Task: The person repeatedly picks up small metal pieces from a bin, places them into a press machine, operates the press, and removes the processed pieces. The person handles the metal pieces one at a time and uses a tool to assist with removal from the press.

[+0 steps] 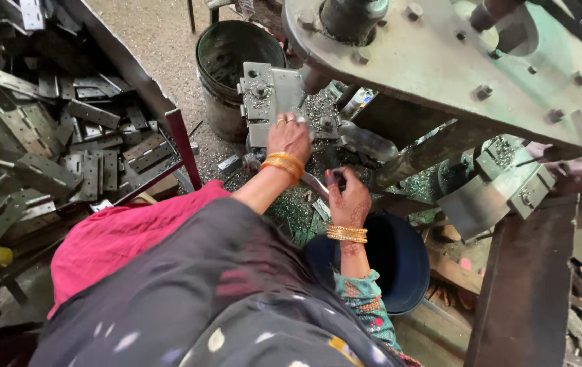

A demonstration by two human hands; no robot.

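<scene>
1. The left hand (289, 138) is reaching forward and resting, fingers spread flat, on the grey rectangular steel plate with punched holes (268, 95); that plate is lying on the press bed just under the heavy green-grey machine frame (440, 61); the hand is pressing on it rather than curling round it.
2. The right hand (349, 198) is hovering nearer the body, fingers pinched together near a small bright metal piece (312, 183); I cannot tell whether it is truly gripping it.
3. My read: the step in hand is seating the plate in the die, the left hand steadying while the right is tending at the bed's edge.
4. The bed around the plate is glittering with loose metal swarf (297, 211); a black round bucket (236, 54) is standing just beyond the plate; a dark blue round tub (399, 258) is sitting below the right wrist.
5. Off to the left, a big heap of grey perforated hinge plates (66, 136) is lying in a bin, well apart from the hands.
6. The next move, as I judge it, is calling for squaring the plate against its stop and getting both hands clear of the ram; fingers under that frame are the risk.
</scene>
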